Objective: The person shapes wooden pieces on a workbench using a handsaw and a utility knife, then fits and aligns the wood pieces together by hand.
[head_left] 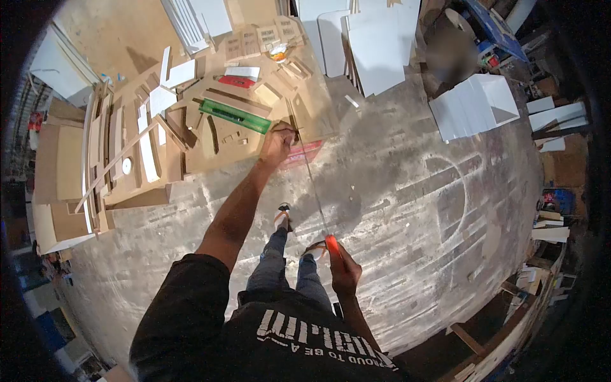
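Note:
An orange-red tool (pixel 332 244) with a long thin metal strip (pixel 314 184) is in my right hand (pixel 345 270), whose fingers are wrapped round it. From there the strip runs up past the table's front edge. My left hand (pixel 279 145) is closed at the strip's upper part, over the table's right front corner; its fingertips partly hide what they pinch. Just left of that hand lies a long green object (pixel 234 116) on the wooden table (pixel 203 149). A flat reddish piece (pixel 304 155) shows below my left hand.
Wood strips and white boards (pixel 147 143) lie across the table's left side. A red object (pixel 237 81) is farther back. White panels (pixel 375 51) lean behind, a white box (pixel 474 108) stands at the right, and a wooden frame (pixel 493 337) is at the lower right.

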Motion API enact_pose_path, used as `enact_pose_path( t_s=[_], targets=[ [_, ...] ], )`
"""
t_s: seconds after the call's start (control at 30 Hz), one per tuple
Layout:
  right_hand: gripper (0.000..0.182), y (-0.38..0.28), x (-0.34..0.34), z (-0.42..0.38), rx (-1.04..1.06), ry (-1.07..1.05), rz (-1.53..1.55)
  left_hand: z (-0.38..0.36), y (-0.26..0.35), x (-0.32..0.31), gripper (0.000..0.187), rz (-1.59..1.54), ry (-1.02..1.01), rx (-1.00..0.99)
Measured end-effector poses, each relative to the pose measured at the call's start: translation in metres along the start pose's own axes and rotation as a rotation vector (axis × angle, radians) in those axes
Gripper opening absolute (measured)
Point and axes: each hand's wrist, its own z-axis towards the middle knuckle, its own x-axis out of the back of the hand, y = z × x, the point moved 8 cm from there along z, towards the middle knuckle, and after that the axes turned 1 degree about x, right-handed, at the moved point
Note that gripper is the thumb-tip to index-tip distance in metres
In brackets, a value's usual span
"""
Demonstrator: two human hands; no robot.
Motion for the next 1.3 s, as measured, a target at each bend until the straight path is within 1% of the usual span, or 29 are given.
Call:
enact_pose_path(
  t_s=[0.1,0.13,0.23,0.27,0.37,0.43,0.47,0.53,0.57,0.63,0.67,0.73,0.77,0.83,0.87,0.93,0.97,1.0,1.03,1.1,1.17,1.2,1.23,1.3],
  targets=[
    [0.031,0.001,-0.005,0.006,-0.095,-0.037,0.103,-0.001,0.002,-0.001,0.014,0.082,0.043,-0.071],
    [0.030,-0.005,-0.002,0.005,-0.085,-0.022,0.088,-0.001,-0.001,-0.002,0.012,0.069,0.036,-0.035],
    [0.029,0.005,0.009,-0.015,-0.052,0.024,0.039,0.001,0.006,-0.002,0.011,0.136,0.042,-0.118],
    [0.029,-0.001,0.015,-0.016,-0.086,0.002,0.020,0.002,0.002,-0.004,0.012,0.130,0.036,-0.112],
    [0.030,-0.015,0.011,0.003,0.049,0.034,0.127,0.003,0.001,-0.007,0.014,0.140,-0.016,-0.103],
    [0.029,-0.009,0.002,0.018,-0.107,-0.012,0.122,0.006,0.020,-0.002,0.016,0.183,-0.087,-0.112],
    [0.029,-0.005,-0.002,0.022,-0.179,-0.033,0.123,0.005,0.015,-0.003,0.016,0.143,-0.074,-0.101],
    [0.029,0.004,0.000,0.015,-0.043,0.002,0.102,0.003,-0.002,-0.007,0.016,0.067,-0.046,-0.087],
    [0.029,0.010,0.005,0.004,0.025,0.018,0.089,0.003,-0.005,-0.007,0.013,0.071,-0.022,-0.106],
    [0.030,0.021,0.011,-0.010,-0.158,-0.020,0.177,0.001,-0.004,-0.007,0.009,0.077,0.028,-0.137],
    [0.030,0.019,0.013,-0.009,-0.110,-0.009,0.118,0.000,-0.005,-0.009,0.009,0.075,0.036,-0.140],
    [0.031,0.017,0.004,0.015,-0.018,-0.009,0.100,0.001,-0.006,-0.009,0.008,0.072,0.052,-0.146],
    [0.031,0.016,-0.001,0.027,0.028,-0.008,0.091,0.000,-0.008,-0.011,0.007,0.093,-0.002,-0.124],
    [0.031,0.019,-0.020,0.048,-0.129,-0.043,0.124,0.000,-0.009,-0.014,0.015,0.131,-0.104,-0.074],
    [0.031,0.019,-0.027,0.053,-0.188,-0.057,0.117,0.001,-0.005,-0.011,0.016,0.121,-0.072,-0.087],
    [0.030,0.005,-0.015,0.035,-0.089,-0.010,0.133,0.000,0.002,-0.007,0.018,0.103,-0.004,-0.115],
    [0.030,-0.003,-0.005,0.021,-0.042,0.014,0.138,0.000,0.003,-0.005,0.011,0.077,0.020,-0.130],
    [0.030,-0.012,0.006,0.009,-0.024,0.012,0.056,0.000,0.004,-0.005,0.005,0.051,0.045,-0.144],
    [0.030,-0.010,0.012,0.006,0.017,0.016,0.029,0.000,0.005,-0.004,0.003,0.023,0.072,-0.156],
    [0.030,-0.008,0.020,0.001,0.092,0.026,-0.028,0.000,0.005,-0.006,0.003,0.060,0.030,-0.109],
    [0.030,-0.004,-0.005,0.040,-0.091,-0.062,0.063,-0.001,0.001,-0.006,0.007,0.096,0.003,-0.078],
    [0.031,0.009,-0.018,0.058,-0.204,-0.097,0.068,-0.002,-0.003,-0.008,0.010,0.111,-0.002,-0.069],
    [0.031,0.010,-0.020,0.059,-0.204,-0.093,0.067,-0.002,-0.006,-0.009,0.013,0.128,-0.007,-0.062],
    [0.030,0.012,-0.023,0.062,-0.203,-0.085,0.065,-0.001,-0.010,-0.009,0.010,0.049,0.005,-0.068]
  ],
)
